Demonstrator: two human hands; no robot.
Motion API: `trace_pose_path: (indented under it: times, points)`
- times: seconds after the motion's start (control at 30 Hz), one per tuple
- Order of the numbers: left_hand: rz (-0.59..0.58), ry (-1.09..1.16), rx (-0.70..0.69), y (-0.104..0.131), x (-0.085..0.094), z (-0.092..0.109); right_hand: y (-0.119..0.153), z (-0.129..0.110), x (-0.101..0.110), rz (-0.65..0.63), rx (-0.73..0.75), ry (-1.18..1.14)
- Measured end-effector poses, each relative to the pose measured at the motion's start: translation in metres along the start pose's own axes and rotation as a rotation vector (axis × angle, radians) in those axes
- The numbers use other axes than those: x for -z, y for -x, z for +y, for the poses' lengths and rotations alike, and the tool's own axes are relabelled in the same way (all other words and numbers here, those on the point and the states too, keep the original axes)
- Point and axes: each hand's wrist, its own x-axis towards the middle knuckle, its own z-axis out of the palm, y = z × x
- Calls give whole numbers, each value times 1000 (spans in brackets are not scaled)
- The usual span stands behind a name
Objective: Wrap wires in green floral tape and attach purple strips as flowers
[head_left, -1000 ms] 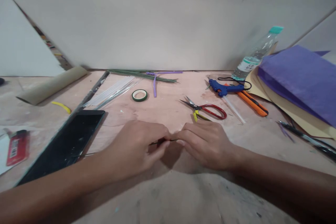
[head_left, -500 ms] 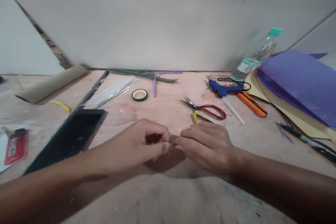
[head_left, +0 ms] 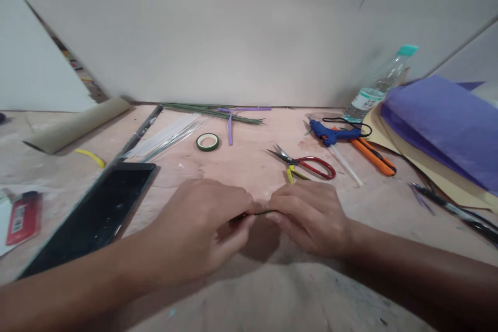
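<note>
2 hands, left hand and right hand, both pinching 1 thin green stem, bridging the gap between fingertips, above table. Scissors lie just beyond right hand; tape roll beyond left. Phone near left forearm.

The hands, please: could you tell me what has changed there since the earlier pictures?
The left hand, its thumb and finger parted half a second ago, has closed again on the thin green strand. The right hand keeps its pinch. The scissors, tape roll and glue gun stayed put.
</note>
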Motion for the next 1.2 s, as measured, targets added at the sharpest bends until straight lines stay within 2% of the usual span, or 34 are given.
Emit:
trace_pose_path:
  times: [0.03,0.1,0.2,0.27,0.33,0.4,0.47,0.57,0.63,0.7,0.8,0.87,1.03,1.2]
  points:
    - [-19,40,34,1,2,3,-1,0,2,10,-30,-50]
    - [-127,218,156,1,9,11,-5,-3,8,-24,-129,-208]
    - [-319,547,394,-2,16,23,-14,-9,19,-182,-366,-568]
    - [-348,803,504,-2,13,27,-21,-14,25,-281,-472,-744]
    - [-332,1050,565,-1,2,26,-25,-17,27,-323,-497,-771]
    - [-273,1164,607,0,-12,21,-27,-15,28,-338,-500,-669]
    - [-194,1212,653,-1,-21,12,-27,-5,30,-360,-527,-459]
    - [-20,1164,719,-7,-24,-4,-24,20,41,-406,-537,61]
    - [67,1152,719,-12,-20,-16,-20,37,53,-533,-523,388]
    - [95,1163,704,-16,-17,-26,-16,50,62,-658,-544,499]
    - [84,1163,681,-16,-17,-32,-12,57,66,-756,-588,434]
    - [75,1147,660,-14,-18,-30,-10,57,62,-740,-624,355]
    - [52,1106,639,-8,-22,-21,-13,55,49,-607,-741,84]
    - [22,1181,633,-3,-26,-16,-22,38,40,-445,-886,-465]
